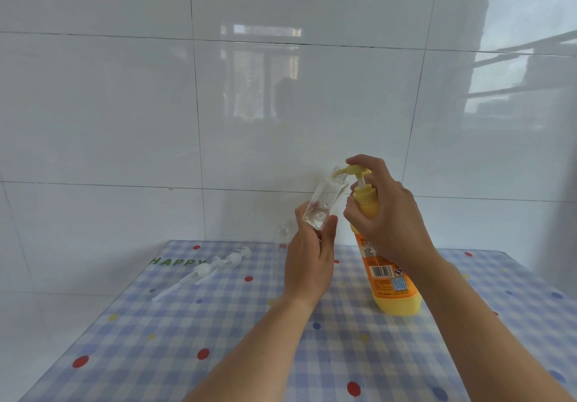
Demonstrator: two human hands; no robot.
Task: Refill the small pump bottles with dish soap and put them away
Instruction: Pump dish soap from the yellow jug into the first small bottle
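Pressure on the yellow pump head should come slow and even, we judge, with the nozzle tip inside the neck of the small clear bottle so no soap runs down the outside; short strokes with pauses should let thick soap settle. Our right hand lays its forefinger over that pump head while the thumb and other fingers curl round the neck of the yellow dish soap bottle, which stands on the checked tablecloth right of centre. Our left hand wraps closed about the lower part of the small clear bottle, holding it off the table near the frame's centre, tilted so its mouth meets the nozzle; a little clear liquid seems to sit at its bottom. Just behind the left hand a second small bottle stands uncapped. Left of centre lie two white pump tops, side by side.
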